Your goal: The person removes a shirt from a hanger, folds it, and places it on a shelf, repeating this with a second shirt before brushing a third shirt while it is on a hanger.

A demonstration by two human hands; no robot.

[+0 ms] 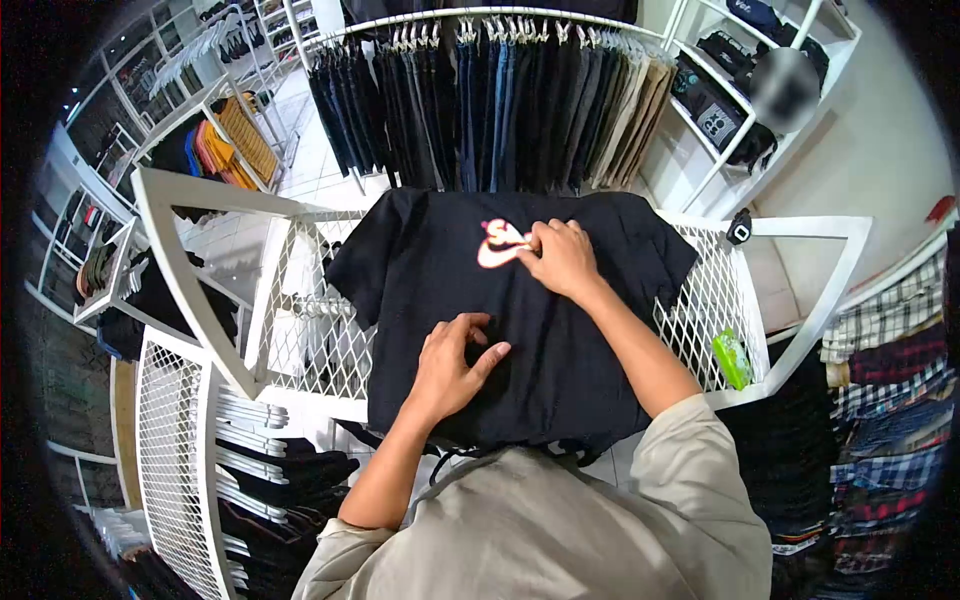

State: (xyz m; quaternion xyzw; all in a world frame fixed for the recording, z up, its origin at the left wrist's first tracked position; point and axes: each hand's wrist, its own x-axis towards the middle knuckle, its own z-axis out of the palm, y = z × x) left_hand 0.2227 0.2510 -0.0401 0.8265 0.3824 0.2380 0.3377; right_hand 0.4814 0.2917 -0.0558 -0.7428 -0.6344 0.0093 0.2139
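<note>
A black T-shirt (480, 320) lies spread out on a white mesh rack top (300, 350), its sleeves out to both sides. On its upper chest is a white and red print (497, 240). My right hand (565, 258) rests at the right end of the print, fingers bent together and partly covering it; whether they pinch anything is too small to tell. Lower on the shirt, my left hand (455, 362) has its thumb and fingers apart, with nothing between them.
A green packet (732, 360) lies on the mesh at the right, and a small black item (740, 227) sits at the rack's back right corner. Trousers (500, 110) hang behind. Clothes on hangers (265, 465) are at the lower left, plaid shirts (890, 400) at the right.
</note>
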